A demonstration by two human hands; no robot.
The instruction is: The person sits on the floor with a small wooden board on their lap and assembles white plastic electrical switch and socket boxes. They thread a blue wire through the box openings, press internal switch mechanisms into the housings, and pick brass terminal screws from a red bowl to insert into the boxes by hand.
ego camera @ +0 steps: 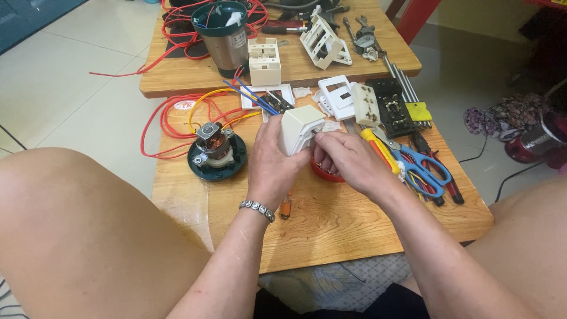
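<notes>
Pale floor tiles surround a low wooden tabletop (331, 230) strewn with red wire and tools. Over it, the left hand (273, 162) grips a cream socket box (300, 129), fingers wrapped closed around it; the right hand (348, 158) pinches at its side, fingers curled. Blue-handled scissors (422, 171) lie just beside, a small motor (215, 150) to the left.

- Two wooden tables (331, 227), one behind the other.
- Two hands (277, 162), both on the near table, holding one white box (299, 131).
- One motor (215, 150), left of the hands.
- One pair of blue scissors (422, 168), right of the hands.
- One metal cup (223, 35) on the far table.
- One bracelet (257, 208).
</notes>
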